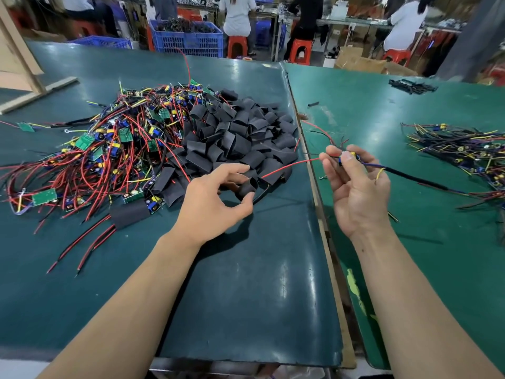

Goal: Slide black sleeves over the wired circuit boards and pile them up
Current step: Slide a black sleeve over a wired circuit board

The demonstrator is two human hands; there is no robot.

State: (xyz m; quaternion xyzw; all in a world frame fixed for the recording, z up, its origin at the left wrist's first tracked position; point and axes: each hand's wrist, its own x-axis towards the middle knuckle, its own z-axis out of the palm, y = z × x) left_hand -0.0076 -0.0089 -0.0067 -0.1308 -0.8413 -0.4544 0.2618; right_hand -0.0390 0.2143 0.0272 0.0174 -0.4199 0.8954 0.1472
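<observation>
Two green-topped tables (273,283) butt together along a seam that runs from the far edge toward the near edge. On the left table, toward its far left, lies a large tangle of wired circuit boards (109,149) with red, black and yellow leads. Touching its right side is a heap of black sleeves (240,132), reaching close to the seam. On the right table, against the right edge, sits a smaller pile of sleeved boards (464,151). Left hand (216,201) is at the near edge of the sleeve heap, thumb and fingers curled round one black sleeve (247,188) (its mouth looks open). Right hand (355,192) is raised just right of the seam, fingertips pinching a small circuit board (348,157); its red wire reaches across to the held sleeve.
</observation>
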